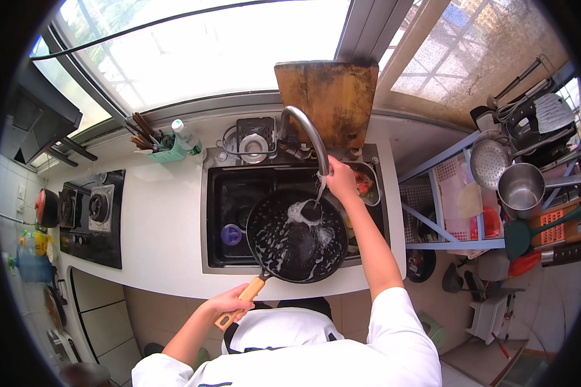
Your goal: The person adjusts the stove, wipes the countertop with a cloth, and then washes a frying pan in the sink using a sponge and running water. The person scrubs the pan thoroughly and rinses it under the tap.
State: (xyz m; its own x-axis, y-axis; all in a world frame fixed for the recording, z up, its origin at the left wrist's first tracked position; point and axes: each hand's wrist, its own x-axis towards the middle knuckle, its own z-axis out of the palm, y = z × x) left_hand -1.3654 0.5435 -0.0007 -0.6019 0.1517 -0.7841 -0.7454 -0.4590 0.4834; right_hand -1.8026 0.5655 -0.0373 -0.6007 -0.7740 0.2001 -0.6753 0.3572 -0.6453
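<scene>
Over the sink (229,193), a black pan (297,235) held foamy water under the tap (306,132). Her left hand (229,302) clenched its wooden handle (239,303); the right hand (341,180) gripped the tap's end.

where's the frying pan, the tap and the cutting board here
frying pan (297,248): head view, on its dark wet inner base
tap (306,129): head view, on the curved metal spout
cutting board (329,97): head view, on its brown face
</scene>
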